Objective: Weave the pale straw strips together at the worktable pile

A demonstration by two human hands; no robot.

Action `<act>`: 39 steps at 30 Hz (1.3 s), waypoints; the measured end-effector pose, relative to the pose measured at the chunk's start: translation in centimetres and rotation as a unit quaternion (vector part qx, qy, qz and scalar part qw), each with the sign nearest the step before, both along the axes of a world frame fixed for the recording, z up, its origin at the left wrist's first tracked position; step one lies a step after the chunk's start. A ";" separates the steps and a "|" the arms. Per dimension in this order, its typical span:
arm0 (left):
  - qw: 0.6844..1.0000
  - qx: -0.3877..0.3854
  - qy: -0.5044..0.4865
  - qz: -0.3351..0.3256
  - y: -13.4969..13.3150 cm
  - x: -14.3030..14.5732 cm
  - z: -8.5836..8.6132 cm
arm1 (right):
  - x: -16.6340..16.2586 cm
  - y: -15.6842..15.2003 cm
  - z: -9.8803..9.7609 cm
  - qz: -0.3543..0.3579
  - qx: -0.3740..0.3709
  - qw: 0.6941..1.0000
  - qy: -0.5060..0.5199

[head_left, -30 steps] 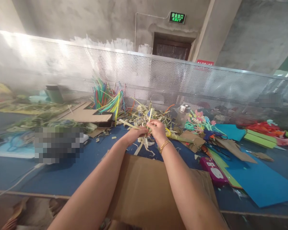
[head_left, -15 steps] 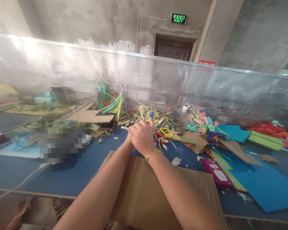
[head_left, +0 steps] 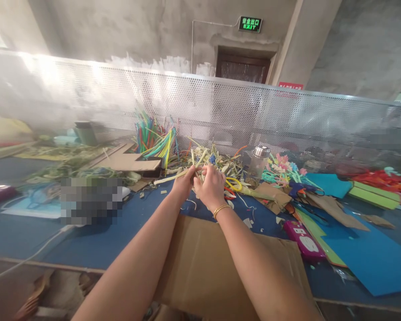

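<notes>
My left hand [head_left: 183, 183] is closed around pale, straw-like plant strips [head_left: 165, 179]. One long end sticks out to the left, and other ends point upward above the fingers. Close beside it, my right hand [head_left: 212, 186] pinches the same strips, with a gold chain bracelet on the wrist. Where the strips cross between the fingers is mostly hidden. Just behind the hands lies a heap of dry husks and leaves [head_left: 232, 167] with a small blue piece in it. Below my forearms is a brown cardboard sheet [head_left: 200, 267] at the table's front edge.
Coloured pipe cleaners [head_left: 147, 138] stand at the back left near cut cardboard [head_left: 127, 161]. To the right are yellow-handled scissors [head_left: 234, 183], a glass bottle [head_left: 258, 162], a purple case [head_left: 304, 240] and blue sheets [head_left: 377, 263]. A perforated metal screen [head_left: 304, 120] spans the back.
My hands have come apart from a stacked clasp to side by side. More of the pale strips now shows, to the left and above the fingers.
</notes>
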State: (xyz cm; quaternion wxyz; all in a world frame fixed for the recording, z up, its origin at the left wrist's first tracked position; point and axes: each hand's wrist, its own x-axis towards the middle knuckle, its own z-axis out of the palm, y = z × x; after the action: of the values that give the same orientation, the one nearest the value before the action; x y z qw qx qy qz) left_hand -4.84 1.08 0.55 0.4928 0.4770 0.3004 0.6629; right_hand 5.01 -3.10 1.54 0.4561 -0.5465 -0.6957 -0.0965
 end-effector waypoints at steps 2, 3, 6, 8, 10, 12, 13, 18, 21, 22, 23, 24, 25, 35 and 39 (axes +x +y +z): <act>0.999 -0.019 -0.026 -0.032 0.4 0.0 -0.2 | 0.6 0.7 -0.4 -0.003 -0.071 0.997 -0.023; 0.998 -0.022 -0.034 -0.047 0.5 0.0 -0.2 | 0.8 0.9 -0.4 -0.005 -0.101 0.994 -0.038; 0.995 -0.025 -0.060 -0.076 0.6 -0.3 -0.3 | 1.0 1.1 0.0 -0.028 -0.145 0.986 -0.072; 0.995 -0.040 -0.063 -0.070 0.6 -0.5 -0.3 | 0.9 0.8 0.4 -0.039 -0.148 0.984 -0.094; 0.995 -0.062 -0.055 -0.061 0.7 -0.6 -0.4 | 0.6 0.3 0.8 -0.038 -0.149 0.981 -0.116; 0.994 -0.077 -0.047 -0.062 0.7 -0.6 -0.5 | 0.3 0.0 1.0 -0.035 -0.154 0.978 -0.134; 0.993 -0.081 -0.049 -0.066 0.7 -0.6 -0.5 | 0.2 -0.2 1.0 -0.035 -0.156 0.977 -0.138; 0.989 -0.089 -0.061 -0.103 0.4 -0.3 -0.4 | 0.3 -0.4 1.3 -0.057 -0.149 0.978 -0.136; 0.990 -0.085 -0.080 -0.084 0.4 -0.3 -0.4 | 0.1 -0.6 1.3 -0.049 -0.144 0.977 -0.146; 0.990 -0.084 -0.089 -0.074 0.5 -0.3 -0.5 | -0.1 -0.7 1.4 -0.045 -0.140 0.978 -0.150; 0.990 -0.082 -0.098 -0.067 0.6 -0.3 -0.6 | -0.2 -0.8 1.4 -0.041 -0.136 0.978 -0.153; 0.989 -0.082 -0.106 -0.061 0.6 -0.4 -0.6 | -0.4 -0.8 1.4 -0.038 -0.131 0.978 -0.156; 0.989 -0.082 -0.113 -0.055 0.7 -0.4 -0.6 | -0.6 -0.9 1.4 -0.034 -0.129 0.978 -0.158; 0.982 -0.101 -0.160 -0.025 0.8 -0.6 -0.8 | -1.3 -1.3 1.4 -0.007 -0.119 0.975 -0.187; 0.981 -0.102 -0.163 -0.014 1.0 -0.6 -0.8 | -1.3 -1.4 1.5 0.003 -0.126 0.971 -0.201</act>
State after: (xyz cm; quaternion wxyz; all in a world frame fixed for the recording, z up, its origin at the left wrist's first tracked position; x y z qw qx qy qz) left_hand -5.48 2.05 -0.30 0.5907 0.3140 0.2758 0.6903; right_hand 3.68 -4.54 3.02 0.2346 -0.5671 -0.7813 -0.1141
